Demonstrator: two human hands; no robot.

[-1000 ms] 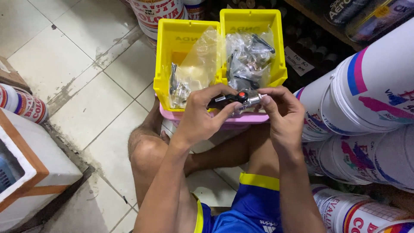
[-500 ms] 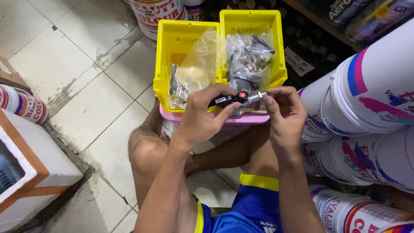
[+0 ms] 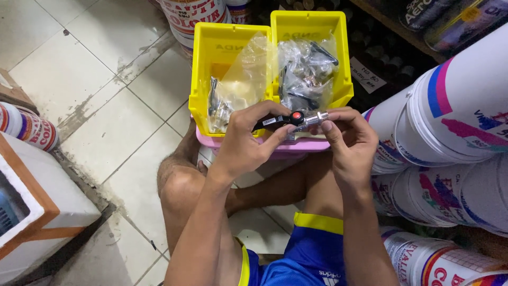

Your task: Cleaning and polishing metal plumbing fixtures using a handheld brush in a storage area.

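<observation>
We hold a small black valve with a red knob and a threaded metal end (image 3: pixel 292 120) between both hands, just above the bins.

Our left hand (image 3: pixel 247 142) grasps its black handle; our right hand (image 3: pixel 349 144) pinches the metal end with the fingertips. Behind it two yellow plastic bins (image 3: pixel 203 74) of clear bagged metal fittings (image 3: pixel 304 71) sit on a pink plastic tray (image 3: pixel 296 150), with white paint buckets (image 3: pixel 465 106) at our right.

Your left hand (image 3: pixel 244 144) and right hand (image 3: pixel 352 145) pinch a small black valve (image 3: pixel 290 119) with a red button over 2 yellow bins (image 3: pixel 222 47) holding bagged metal fittings (image 3: pixel 304 69).
</observation>
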